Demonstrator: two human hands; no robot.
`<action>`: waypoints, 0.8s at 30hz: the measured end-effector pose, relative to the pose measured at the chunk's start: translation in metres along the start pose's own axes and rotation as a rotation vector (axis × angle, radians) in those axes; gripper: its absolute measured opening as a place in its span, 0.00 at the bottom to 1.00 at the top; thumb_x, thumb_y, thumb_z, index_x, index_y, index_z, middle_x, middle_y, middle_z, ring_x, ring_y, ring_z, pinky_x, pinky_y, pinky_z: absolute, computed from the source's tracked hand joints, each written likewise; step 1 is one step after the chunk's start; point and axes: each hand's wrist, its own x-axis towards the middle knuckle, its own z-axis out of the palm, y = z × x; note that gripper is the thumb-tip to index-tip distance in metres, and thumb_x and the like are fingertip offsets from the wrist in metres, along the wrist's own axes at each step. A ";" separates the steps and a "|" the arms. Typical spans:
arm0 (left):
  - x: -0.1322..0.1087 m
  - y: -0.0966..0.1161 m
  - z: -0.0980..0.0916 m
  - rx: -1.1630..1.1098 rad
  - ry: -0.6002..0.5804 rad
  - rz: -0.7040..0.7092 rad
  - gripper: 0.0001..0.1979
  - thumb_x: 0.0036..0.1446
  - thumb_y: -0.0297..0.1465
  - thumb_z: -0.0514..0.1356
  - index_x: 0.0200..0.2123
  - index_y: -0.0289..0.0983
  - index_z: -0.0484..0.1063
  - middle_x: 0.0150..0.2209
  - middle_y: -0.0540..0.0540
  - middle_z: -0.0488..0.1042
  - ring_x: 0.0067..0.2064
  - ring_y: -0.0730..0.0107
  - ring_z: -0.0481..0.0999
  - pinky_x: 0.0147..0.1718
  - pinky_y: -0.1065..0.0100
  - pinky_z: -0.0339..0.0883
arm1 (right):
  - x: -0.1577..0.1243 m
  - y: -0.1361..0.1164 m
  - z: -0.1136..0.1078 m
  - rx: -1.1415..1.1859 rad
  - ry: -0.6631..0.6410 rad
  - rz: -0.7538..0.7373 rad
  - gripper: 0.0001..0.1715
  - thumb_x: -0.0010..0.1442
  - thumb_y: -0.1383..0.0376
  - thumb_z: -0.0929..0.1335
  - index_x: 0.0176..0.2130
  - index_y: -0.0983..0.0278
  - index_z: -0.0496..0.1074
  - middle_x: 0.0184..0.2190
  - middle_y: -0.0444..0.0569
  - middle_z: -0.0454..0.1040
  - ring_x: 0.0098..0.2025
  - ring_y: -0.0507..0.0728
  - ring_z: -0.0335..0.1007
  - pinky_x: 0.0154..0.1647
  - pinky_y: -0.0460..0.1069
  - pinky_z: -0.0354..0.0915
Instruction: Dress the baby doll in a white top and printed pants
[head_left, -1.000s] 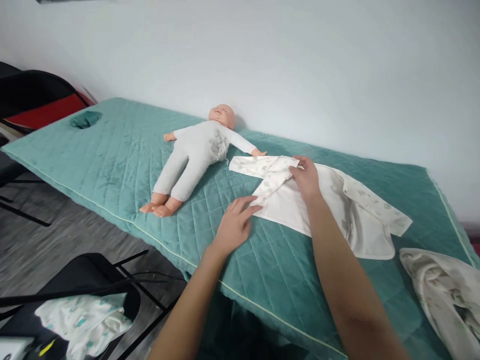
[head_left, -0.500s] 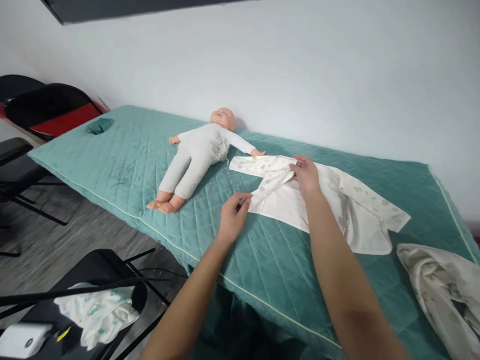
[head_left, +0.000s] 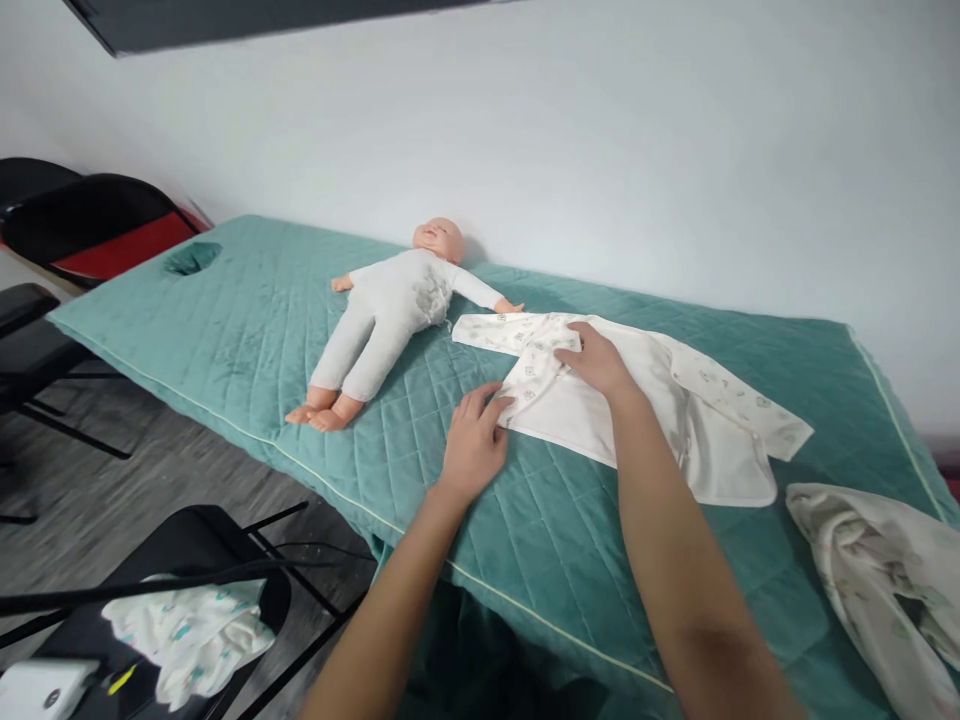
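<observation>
A white baby shirt [head_left: 645, 385] with small printed figures lies spread on the green quilted cover, its front partly folded open. My left hand [head_left: 474, 440] is at the shirt's lower left corner, fingers closed on the edge of the cloth. Higher up, near the neckline, my right hand [head_left: 596, 362] pinches the folded front panel between thumb and fingers. A baby doll [head_left: 397, 300] in a white cloth body lies on its back to the left, one hand close to the shirt's sleeve.
The padded table [head_left: 247, 300] has a face hole [head_left: 193, 258] at its far left. Another printed cloth [head_left: 885, 560] lies crumpled at the right. A black chair [head_left: 202, 540] at lower left holds a patterned cloth [head_left: 191, 630] and a white box [head_left: 46, 688]. A wall [head_left: 675, 150] stands behind.
My right hand has drawn the front panel slightly left, toward the sleeve. My left hand has shifted a little, its fingers now lying further over the shirt's corner.
</observation>
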 end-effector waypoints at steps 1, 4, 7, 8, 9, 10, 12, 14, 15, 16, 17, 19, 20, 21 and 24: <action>-0.001 -0.001 0.000 -0.020 0.021 0.000 0.26 0.53 0.16 0.53 0.53 0.40 0.71 0.58 0.40 0.70 0.59 0.57 0.69 0.57 0.53 0.67 | -0.001 0.001 -0.002 -0.017 -0.037 -0.031 0.32 0.52 0.58 0.71 0.56 0.61 0.70 0.50 0.51 0.76 0.49 0.62 0.72 0.58 0.59 0.65; -0.002 -0.004 0.000 -0.084 0.068 -0.012 0.20 0.58 0.18 0.53 0.49 0.40 0.72 0.52 0.42 0.73 0.53 0.61 0.73 0.52 0.57 0.69 | -0.001 0.005 -0.007 0.034 -0.065 -0.048 0.32 0.52 0.62 0.69 0.57 0.61 0.71 0.49 0.51 0.77 0.47 0.61 0.73 0.55 0.57 0.67; -0.003 -0.004 -0.002 -0.076 0.042 0.012 0.09 0.62 0.25 0.58 0.45 0.40 0.74 0.48 0.44 0.77 0.50 0.61 0.75 0.49 0.57 0.69 | 0.000 0.008 -0.010 0.207 -0.066 0.035 0.33 0.49 0.66 0.66 0.56 0.62 0.71 0.42 0.49 0.78 0.38 0.58 0.74 0.44 0.55 0.72; -0.002 -0.003 -0.003 -0.057 0.023 0.034 0.07 0.63 0.27 0.59 0.43 0.40 0.74 0.47 0.44 0.78 0.49 0.61 0.75 0.48 0.57 0.69 | 0.000 0.009 -0.010 0.263 -0.069 0.065 0.34 0.48 0.67 0.64 0.56 0.62 0.70 0.40 0.48 0.78 0.35 0.57 0.74 0.39 0.53 0.72; -0.002 -0.001 -0.003 -0.037 0.006 0.060 0.05 0.64 0.29 0.60 0.42 0.41 0.74 0.46 0.45 0.78 0.49 0.60 0.75 0.48 0.56 0.68 | 0.000 0.009 -0.010 0.292 -0.064 0.085 0.35 0.48 0.67 0.63 0.56 0.62 0.70 0.40 0.48 0.79 0.33 0.57 0.74 0.36 0.52 0.72; -0.002 0.000 -0.004 -0.019 -0.009 0.089 0.05 0.65 0.31 0.59 0.42 0.41 0.75 0.46 0.45 0.79 0.48 0.60 0.76 0.47 0.56 0.68 | 0.001 0.010 -0.011 0.289 -0.047 0.096 0.35 0.47 0.68 0.63 0.56 0.62 0.70 0.39 0.48 0.79 0.32 0.57 0.74 0.34 0.51 0.72; -0.002 0.003 -0.004 0.002 -0.027 0.149 0.06 0.66 0.32 0.58 0.42 0.41 0.75 0.45 0.44 0.80 0.48 0.60 0.76 0.47 0.56 0.69 | 0.001 0.011 -0.011 0.219 0.016 0.097 0.35 0.47 0.68 0.62 0.55 0.62 0.72 0.40 0.48 0.80 0.34 0.57 0.75 0.37 0.52 0.72; -0.002 0.006 -0.003 0.005 -0.037 0.210 0.08 0.67 0.32 0.56 0.42 0.40 0.75 0.44 0.44 0.79 0.47 0.61 0.77 0.47 0.57 0.70 | 0.002 0.012 -0.011 0.138 0.084 0.089 0.34 0.47 0.69 0.63 0.54 0.62 0.74 0.41 0.48 0.80 0.39 0.59 0.76 0.45 0.54 0.72; -0.002 0.007 -0.003 0.005 -0.039 0.238 0.08 0.68 0.32 0.55 0.43 0.40 0.74 0.44 0.43 0.79 0.46 0.61 0.77 0.47 0.58 0.71 | 0.002 0.013 -0.011 0.112 0.102 0.089 0.33 0.48 0.69 0.63 0.53 0.62 0.75 0.42 0.48 0.80 0.41 0.59 0.76 0.48 0.55 0.71; -0.002 0.008 -0.002 0.008 -0.038 0.262 0.09 0.68 0.31 0.54 0.44 0.39 0.74 0.44 0.43 0.79 0.46 0.62 0.77 0.47 0.59 0.72 | 0.002 0.013 -0.011 0.093 0.110 0.093 0.32 0.48 0.69 0.63 0.53 0.61 0.75 0.42 0.48 0.80 0.42 0.60 0.76 0.50 0.55 0.70; -0.002 0.009 -0.002 0.014 -0.032 0.278 0.09 0.68 0.31 0.54 0.44 0.38 0.74 0.44 0.43 0.79 0.45 0.62 0.77 0.47 0.60 0.73 | 0.002 0.012 -0.012 0.073 0.114 0.098 0.32 0.49 0.70 0.63 0.53 0.60 0.75 0.41 0.48 0.80 0.43 0.60 0.76 0.52 0.55 0.70; -0.001 0.010 -0.001 0.029 -0.018 0.290 0.09 0.68 0.31 0.53 0.45 0.38 0.73 0.44 0.42 0.79 0.46 0.63 0.77 0.46 0.60 0.73 | 0.001 0.011 -0.013 0.031 0.126 0.121 0.32 0.50 0.69 0.64 0.53 0.59 0.76 0.41 0.48 0.80 0.44 0.61 0.76 0.53 0.56 0.69; -0.001 0.011 -0.001 0.037 -0.015 0.292 0.10 0.68 0.30 0.53 0.45 0.38 0.73 0.44 0.42 0.79 0.46 0.63 0.77 0.46 0.60 0.74 | 0.000 0.009 -0.014 0.011 0.134 0.137 0.32 0.50 0.69 0.64 0.54 0.60 0.75 0.42 0.50 0.80 0.46 0.62 0.75 0.54 0.57 0.69; 0.000 0.011 -0.001 0.048 -0.018 0.297 0.10 0.68 0.30 0.53 0.46 0.38 0.73 0.44 0.42 0.79 0.46 0.63 0.77 0.47 0.60 0.73 | -0.001 0.008 -0.015 -0.011 0.145 0.154 0.32 0.50 0.69 0.64 0.55 0.60 0.75 0.43 0.51 0.80 0.47 0.64 0.75 0.55 0.58 0.68; 0.001 0.012 0.000 0.087 -0.042 0.340 0.10 0.68 0.30 0.53 0.45 0.37 0.73 0.44 0.42 0.79 0.46 0.62 0.77 0.45 0.59 0.73 | -0.003 0.005 -0.017 -0.062 0.164 0.190 0.33 0.50 0.69 0.66 0.56 0.60 0.75 0.45 0.55 0.79 0.52 0.69 0.72 0.58 0.63 0.64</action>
